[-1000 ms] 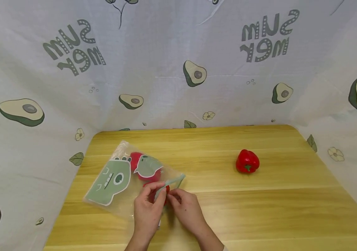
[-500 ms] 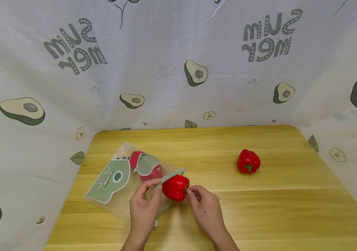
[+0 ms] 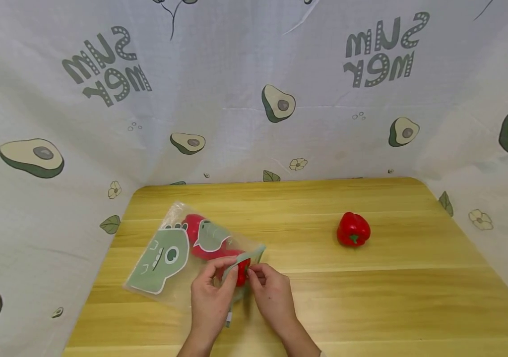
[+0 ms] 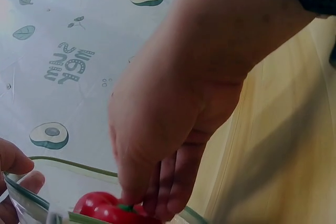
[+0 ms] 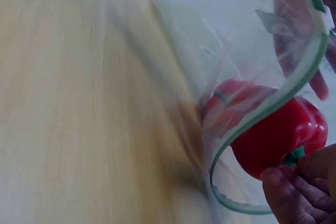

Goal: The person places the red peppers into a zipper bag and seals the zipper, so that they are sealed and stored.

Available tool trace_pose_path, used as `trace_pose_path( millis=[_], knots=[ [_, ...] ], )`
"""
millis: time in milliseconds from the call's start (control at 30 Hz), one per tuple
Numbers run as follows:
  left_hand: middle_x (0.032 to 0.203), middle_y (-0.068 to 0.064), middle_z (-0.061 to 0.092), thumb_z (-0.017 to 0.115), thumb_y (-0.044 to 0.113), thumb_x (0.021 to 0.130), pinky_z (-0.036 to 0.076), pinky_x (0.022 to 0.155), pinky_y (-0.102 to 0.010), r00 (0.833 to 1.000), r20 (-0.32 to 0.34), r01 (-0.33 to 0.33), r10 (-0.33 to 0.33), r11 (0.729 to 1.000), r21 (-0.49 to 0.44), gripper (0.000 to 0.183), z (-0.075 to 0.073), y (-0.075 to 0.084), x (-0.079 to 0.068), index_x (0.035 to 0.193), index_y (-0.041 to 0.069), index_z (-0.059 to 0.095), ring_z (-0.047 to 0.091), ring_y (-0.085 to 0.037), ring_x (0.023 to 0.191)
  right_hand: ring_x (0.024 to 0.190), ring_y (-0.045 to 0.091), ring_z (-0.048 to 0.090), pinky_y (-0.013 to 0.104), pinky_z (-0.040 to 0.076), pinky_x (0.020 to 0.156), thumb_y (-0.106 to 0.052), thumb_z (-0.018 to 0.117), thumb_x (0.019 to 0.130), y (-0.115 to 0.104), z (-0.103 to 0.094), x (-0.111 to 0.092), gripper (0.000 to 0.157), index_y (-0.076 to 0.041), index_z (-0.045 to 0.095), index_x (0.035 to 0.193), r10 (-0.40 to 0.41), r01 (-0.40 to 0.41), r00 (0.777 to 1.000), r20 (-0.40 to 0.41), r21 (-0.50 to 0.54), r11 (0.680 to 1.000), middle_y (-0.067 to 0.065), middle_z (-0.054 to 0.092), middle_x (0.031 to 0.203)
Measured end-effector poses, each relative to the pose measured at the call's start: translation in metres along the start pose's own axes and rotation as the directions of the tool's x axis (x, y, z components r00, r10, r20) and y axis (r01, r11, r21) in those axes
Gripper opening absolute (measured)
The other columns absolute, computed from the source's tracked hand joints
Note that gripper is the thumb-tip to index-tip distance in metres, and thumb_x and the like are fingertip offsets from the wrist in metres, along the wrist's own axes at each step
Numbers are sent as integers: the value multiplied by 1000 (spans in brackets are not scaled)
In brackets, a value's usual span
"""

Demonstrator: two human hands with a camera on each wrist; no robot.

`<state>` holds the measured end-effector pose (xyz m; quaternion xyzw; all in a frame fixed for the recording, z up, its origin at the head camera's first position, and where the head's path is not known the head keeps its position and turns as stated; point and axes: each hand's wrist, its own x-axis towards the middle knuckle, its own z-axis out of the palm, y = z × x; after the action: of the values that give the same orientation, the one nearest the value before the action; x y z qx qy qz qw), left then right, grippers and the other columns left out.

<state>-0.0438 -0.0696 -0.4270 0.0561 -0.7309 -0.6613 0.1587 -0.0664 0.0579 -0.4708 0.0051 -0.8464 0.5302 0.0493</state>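
Observation:
A clear zip bag (image 3: 160,263) with green monster prints lies on the left of the table, its green-edged mouth facing right. My left hand (image 3: 211,295) pinches the bag's upper rim between thumb and fingers. With thumb and fingertips, my right hand (image 3: 273,297) pinches the green stem of a red bell pepper (image 5: 278,135). Most of this pepper is within the bag's mouth, its stem end facing out. Deeper in the bag, more red (image 3: 192,225) shows through the plastic, partly covered by the print. The left wrist view shows the stem pinch and the pepper's top (image 4: 97,205).
Another red bell pepper (image 3: 353,229) lies on the right half of the wooden table (image 3: 392,297). A pale cloth (image 3: 236,59) with avocado prints hangs behind the table and along both sides. The bag's zip slider (image 3: 229,317) hangs below the left hand.
The bell pepper came partly out of the bag's mouth half a second ago. Since then, my right hand has moved left and the pepper is back deeper inside. My left hand keeps the rim.

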Motion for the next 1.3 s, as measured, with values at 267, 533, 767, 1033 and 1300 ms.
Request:
trace_pose_path(
  millis=[267,533,767,1033,1300],
  knots=[
    [105,-3,76,74,-5,87,55,91,-18,1000,9,-10,10,999,-41,23,2,-1,-1,101,12,76,69,-9,99,76,11,74,17,56,63,-9,69,96,-3,11,3,7,-4,75,97,-53,51,998,26,56,997,7,79,91],
    [105,-2,76,74,-4,87,54,91,-19,1000,6,15,-15,999,-28,22,2,-2,0,101,13,77,69,-8,99,75,6,73,14,55,64,-9,70,95,-1,15,6,7,-6,77,96,-65,65,998,9,11,998,6,79,90],
    [105,-4,77,73,-2,89,53,96,-18,998,14,58,-57,997,-41,21,0,-1,1,104,12,76,70,-9,100,82,17,77,20,59,65,-9,71,94,7,12,4,13,-6,75,106,-41,41,999,27,1,999,10,80,93],
    [103,-3,77,72,-1,91,53,99,-22,997,11,80,-80,997,-12,20,-1,-1,0,104,13,76,68,-8,97,81,14,76,20,58,66,-20,73,94,8,-1,0,16,-9,74,104,28,-26,995,91,-27,999,5,79,90],
    [103,-4,77,71,-6,88,52,96,-17,999,6,39,-39,999,-36,23,-2,-5,-2,102,12,77,69,-11,98,74,9,73,20,57,66,-13,69,96,7,-26,2,12,-5,74,103,80,-80,996,26,-3,997,6,78,85]
  ],
)
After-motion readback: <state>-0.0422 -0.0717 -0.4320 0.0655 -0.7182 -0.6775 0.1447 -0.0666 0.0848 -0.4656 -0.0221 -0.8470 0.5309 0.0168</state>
